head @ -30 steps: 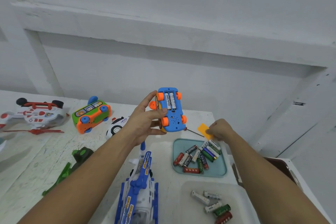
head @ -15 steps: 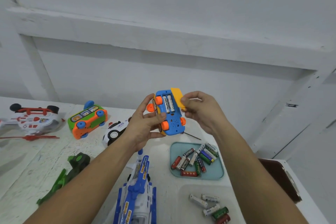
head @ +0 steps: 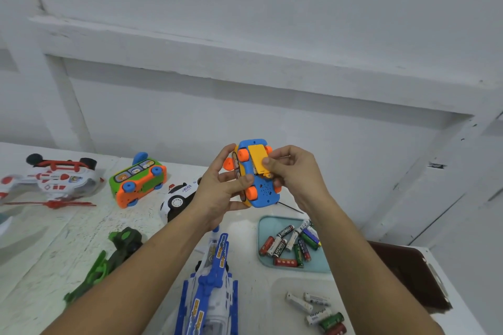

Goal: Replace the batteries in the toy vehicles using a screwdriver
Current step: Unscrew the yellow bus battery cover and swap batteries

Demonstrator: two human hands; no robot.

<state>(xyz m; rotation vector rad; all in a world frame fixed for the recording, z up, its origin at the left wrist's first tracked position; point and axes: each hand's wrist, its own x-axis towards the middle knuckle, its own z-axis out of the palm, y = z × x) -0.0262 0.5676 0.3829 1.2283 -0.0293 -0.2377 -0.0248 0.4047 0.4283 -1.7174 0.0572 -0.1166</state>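
A small blue toy car [head: 261, 191] with orange wheels is held upside down above the table. My left hand [head: 217, 187] grips its left side, thumb across the underside. My right hand [head: 292, 174] holds the car's right side, and its thumb presses the yellow battery cover [head: 257, 156] onto the compartment; the batteries are hidden under it. A thin dark screwdriver shaft [head: 291, 207] lies on the table just below the car, mostly hidden by my right wrist.
A teal tray [head: 321, 266] holds several batteries; a white tray [head: 280, 288] at the bottom holds more. A blue-white toy [head: 212, 285], green toy [head: 109, 258], police car [head: 177, 196], green-orange bus [head: 137, 179] and red-white helicopter [head: 51, 179] lie around. A dark brown object [head: 408, 272] sits at right.
My right hand picked the yellow cover up from the table beside the teal tray, brought it to the car, and now presses it over the batteries. The left hand kept holding the car.
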